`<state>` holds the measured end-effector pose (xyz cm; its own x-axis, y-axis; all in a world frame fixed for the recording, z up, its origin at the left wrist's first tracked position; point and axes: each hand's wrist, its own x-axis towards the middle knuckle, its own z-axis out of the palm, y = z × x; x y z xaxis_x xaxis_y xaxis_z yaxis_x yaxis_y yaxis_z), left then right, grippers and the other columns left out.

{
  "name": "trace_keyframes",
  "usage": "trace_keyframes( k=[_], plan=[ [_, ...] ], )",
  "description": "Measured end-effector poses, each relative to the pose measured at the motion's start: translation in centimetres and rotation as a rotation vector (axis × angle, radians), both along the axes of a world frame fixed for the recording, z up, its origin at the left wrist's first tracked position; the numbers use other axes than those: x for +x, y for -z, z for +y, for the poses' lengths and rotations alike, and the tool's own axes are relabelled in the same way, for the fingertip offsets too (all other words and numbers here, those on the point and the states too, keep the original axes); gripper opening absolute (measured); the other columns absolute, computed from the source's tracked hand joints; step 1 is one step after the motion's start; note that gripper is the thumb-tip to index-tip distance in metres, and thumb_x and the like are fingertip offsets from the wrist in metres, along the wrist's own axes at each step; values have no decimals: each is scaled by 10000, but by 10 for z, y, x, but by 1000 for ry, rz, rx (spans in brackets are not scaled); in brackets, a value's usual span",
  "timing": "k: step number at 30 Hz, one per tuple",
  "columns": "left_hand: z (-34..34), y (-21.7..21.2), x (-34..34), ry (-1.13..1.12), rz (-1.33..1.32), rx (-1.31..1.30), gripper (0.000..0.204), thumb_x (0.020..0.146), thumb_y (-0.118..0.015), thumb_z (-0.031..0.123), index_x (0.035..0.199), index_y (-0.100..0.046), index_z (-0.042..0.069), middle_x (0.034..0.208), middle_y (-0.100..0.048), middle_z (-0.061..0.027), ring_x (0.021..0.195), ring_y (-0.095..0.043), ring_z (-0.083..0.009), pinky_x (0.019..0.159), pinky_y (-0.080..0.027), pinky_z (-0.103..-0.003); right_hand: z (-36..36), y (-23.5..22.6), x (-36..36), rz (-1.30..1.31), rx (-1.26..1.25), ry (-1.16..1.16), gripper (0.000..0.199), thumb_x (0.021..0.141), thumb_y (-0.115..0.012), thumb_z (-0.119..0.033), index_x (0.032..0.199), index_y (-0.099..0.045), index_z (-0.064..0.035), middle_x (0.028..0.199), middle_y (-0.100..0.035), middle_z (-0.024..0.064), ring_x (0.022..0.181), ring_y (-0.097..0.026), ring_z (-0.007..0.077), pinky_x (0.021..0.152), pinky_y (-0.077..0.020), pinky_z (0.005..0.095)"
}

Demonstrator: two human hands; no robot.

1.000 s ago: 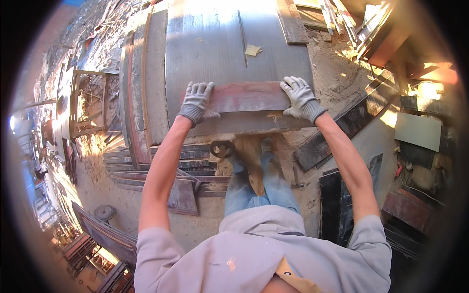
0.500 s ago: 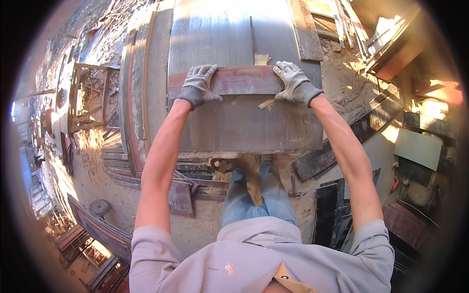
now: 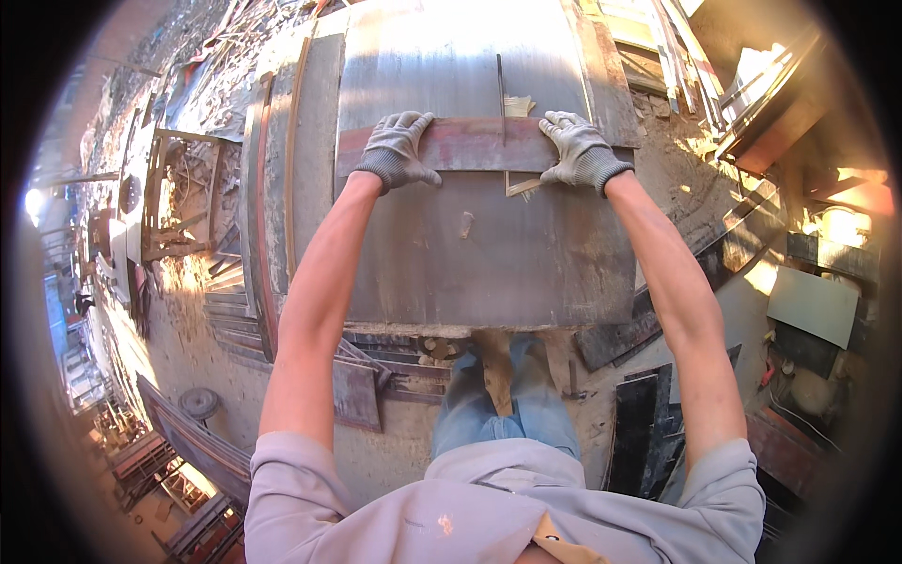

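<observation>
A reddish-brown board [image 3: 460, 145] lies crosswise, flat on a dark, smooth saw table [image 3: 451, 273]. Over its left end my gloved left hand [image 3: 398, 150] is closed, fingers across the far edge and thumb along the near one. My gloved right hand [image 3: 578, 150] grips the right end in the same way. Between the hands, a thin dark saw blade [image 3: 501, 89] runs lengthwise and overlaps the board's far part. A pale wood offcut [image 3: 518, 105] sits just beyond the board, and a splintered sliver [image 3: 520, 186] shows at its near edge. Another small chip [image 3: 466, 224] lies closer to me.
Long planks [image 3: 291, 150] run along the table's left side, and another plank [image 3: 601, 75] lies at its far right. Stacked dark boards [image 3: 635, 423] rest on the floor at right, near a pale panel [image 3: 812, 306]. A small wheel [image 3: 198, 403] is on the floor at left.
Both hands have moved away from me with the board across the table. The blade, clear of the board before, now overlaps it. More table shows on the near side.
</observation>
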<state>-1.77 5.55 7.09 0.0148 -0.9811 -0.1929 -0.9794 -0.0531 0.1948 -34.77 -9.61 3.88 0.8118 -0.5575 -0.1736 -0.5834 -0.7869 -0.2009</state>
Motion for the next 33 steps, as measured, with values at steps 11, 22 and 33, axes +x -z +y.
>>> trace_keyframes(
  k=[11,22,33],
  plan=[
    [-38,6,26,-142,-29,-43,1201,614,-927,539,1584,-446,20,1523,-512,-199,1434,-461,-390,1222,-402,-447,-13,-8,11,-39,-68,116,922,709,-865,-524,1384,-580,34,1402,-587,238,1343,-542,401,1175,-444,476],
    [170,45,-55,-78,87,-204,1103,676,-906,551,1539,-493,2,1403,-569,-199,1344,-512,-400,1228,-369,-487,74,-125,-152,-788,1102,862,414,1031,-665,-351,1283,-684,-22,1085,-714,117,1062,-679,210,966,-544,363],
    [141,10,-126,-8,-112,24,1426,594,-910,676,1694,-241,63,1756,-241,-174,1647,-155,-372,1335,-118,-562,57,-61,-102,28,-53,468,1214,776,-740,-824,1630,-390,-34,1689,-381,226,1600,-301,354,1312,-249,444]
  ],
)
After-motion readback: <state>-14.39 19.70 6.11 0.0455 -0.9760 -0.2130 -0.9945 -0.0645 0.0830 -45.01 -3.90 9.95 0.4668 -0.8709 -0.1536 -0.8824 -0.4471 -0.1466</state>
